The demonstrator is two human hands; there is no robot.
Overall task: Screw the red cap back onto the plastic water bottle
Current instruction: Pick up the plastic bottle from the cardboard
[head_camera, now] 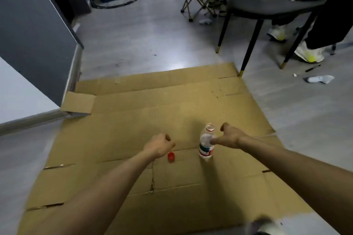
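Observation:
A clear plastic water bottle (206, 144) with a red, green and white label stands upright on flattened cardboard (133, 112), its neck uncapped. The red cap (171, 156) lies on the cardboard to the bottle's left. My left hand (159, 146) hovers just above and behind the cap, fingers curled, holding nothing. My right hand (229, 136) is at the bottle's right side near its shoulder, thumb and fingers spread apart around it; whether it touches the bottle is unclear.
A grey chair (267, 5) with black legs stands at the back right, a person's shoes beside it. A folding stool (196, 0) is farther back. A dark panel (34, 30) leans at the left. A pen and white scraps lie on the floor at right.

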